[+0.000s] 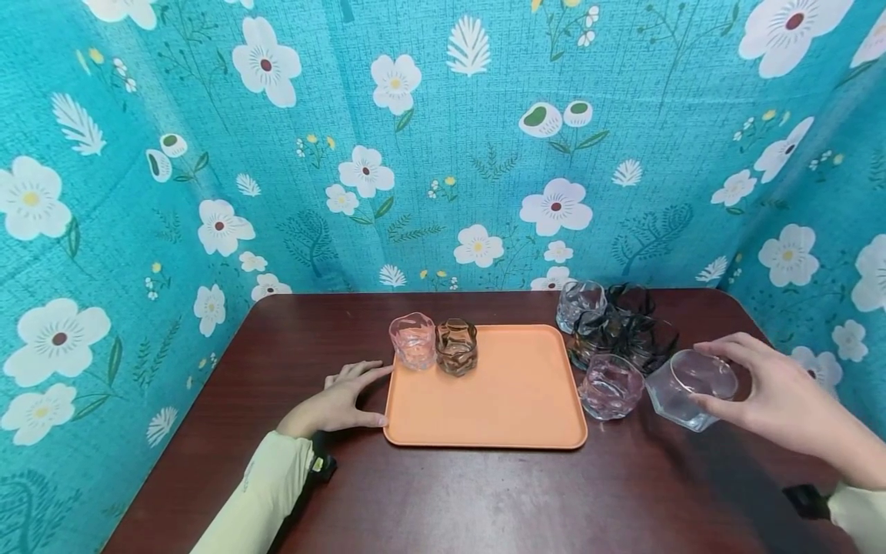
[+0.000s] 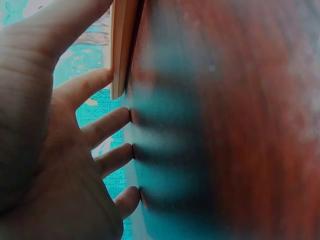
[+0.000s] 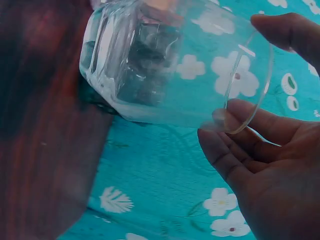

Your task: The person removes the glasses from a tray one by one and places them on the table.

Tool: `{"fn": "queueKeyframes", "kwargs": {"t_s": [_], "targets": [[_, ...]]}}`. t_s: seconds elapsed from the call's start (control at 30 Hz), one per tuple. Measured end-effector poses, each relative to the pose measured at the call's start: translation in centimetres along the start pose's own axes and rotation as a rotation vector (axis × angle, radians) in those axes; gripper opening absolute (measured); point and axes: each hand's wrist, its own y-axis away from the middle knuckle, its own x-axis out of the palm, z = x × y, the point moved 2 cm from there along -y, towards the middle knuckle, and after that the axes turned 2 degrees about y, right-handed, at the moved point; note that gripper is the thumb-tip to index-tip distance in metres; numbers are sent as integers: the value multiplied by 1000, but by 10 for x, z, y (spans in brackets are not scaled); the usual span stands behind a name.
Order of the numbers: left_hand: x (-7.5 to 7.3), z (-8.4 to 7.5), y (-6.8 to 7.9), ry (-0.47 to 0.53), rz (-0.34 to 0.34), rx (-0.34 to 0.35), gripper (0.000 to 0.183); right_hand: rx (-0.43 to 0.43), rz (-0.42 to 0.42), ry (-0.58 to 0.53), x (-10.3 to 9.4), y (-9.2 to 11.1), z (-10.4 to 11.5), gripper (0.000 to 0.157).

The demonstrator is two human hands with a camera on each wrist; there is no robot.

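My right hand [image 1: 778,392] grips a clear drinking glass [image 1: 692,388] by its rim, thumb on one side and fingers on the other. In the right wrist view the glass [image 3: 150,70] shows a thick, faceted base, tilted over the table edge. My left hand [image 1: 346,400] lies at the left side of an orange tray [image 1: 512,392], fingers spread. The left wrist view has its thumb and index fingertip at the tray rim [image 2: 119,75] and the other fingertips on the table. On the tray's back left corner stand a pink glass [image 1: 414,346] and a brown glass [image 1: 457,350], side by side.
Right of the tray cluster several glasses: a clear one [image 1: 581,304] at the back, dark ones [image 1: 640,342] behind, and a pinkish one [image 1: 611,388] overlapping the tray's right edge. The dark wooden table [image 1: 471,500] meets a blue flowered cloth [image 1: 429,192] behind and at both sides.
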Motion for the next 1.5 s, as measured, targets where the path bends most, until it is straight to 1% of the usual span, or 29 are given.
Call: {"fn": "queueKeyframes", "kwargs": {"t_s": [0.13,0.33,0.43,0.53,0.7,0.93,1.07,1.23,1.33,1.5], "targets": [[0,-1,0,9,3,6,91,16,11,-21,9,3,-5,67],[-1,-1,0,12,7,-9,90,33,38,-31,21,4,-12,70],[-1,-1,0,19,7,-8,90,21,48,-30,27,4,-14,70],[-1,-1,0,20,9,-2,90,5,36,-31,31,3,-15,69],[0,0,0,17,6,10,90,-12,27,-48,32,1,-15,68],[0,1,0,9,6,-15,91,21,73,-52,33,-1,-18,70],[0,1,0,11,7,-22,91,19,109,-67,33,-2,-18,72],[0,0,1,19,3,-18,90,-1,148,-79,30,-2,-16,80],[1,1,0,14,2,-12,90,-36,129,-66,26,-2,-14,82],[1,1,0,14,1,-11,90,-86,89,-54,19,-8,-7,80]]}}
